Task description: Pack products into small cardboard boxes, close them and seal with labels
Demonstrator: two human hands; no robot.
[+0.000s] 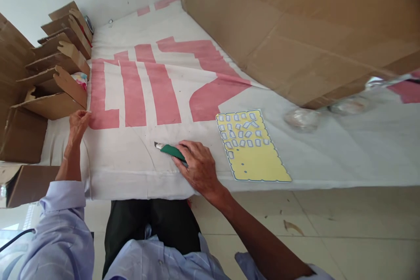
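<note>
My right hand [199, 167] is closed around a green utility knife [172, 151] low over the cloth-covered table. Its blade end points left, and the rear of the handle is hidden under my fingers. At the far left, my left hand [78, 125] is pinched shut beside the cardboard boxes. A tiny pale thing may show at its fingertips, too small to name. Right of my right hand lies a yellow card [262, 164] with a scalloped edge. Several small white pieces [240, 134] sit in rows across its upper part.
Open cardboard boxes [49, 104] line the left side. A large cardboard box [305, 30] stands at the back right, with clear plastic-wrapped bundles [302, 120] by its lower edge. White cloth with pink print [131, 148] covers the table up to its front edge.
</note>
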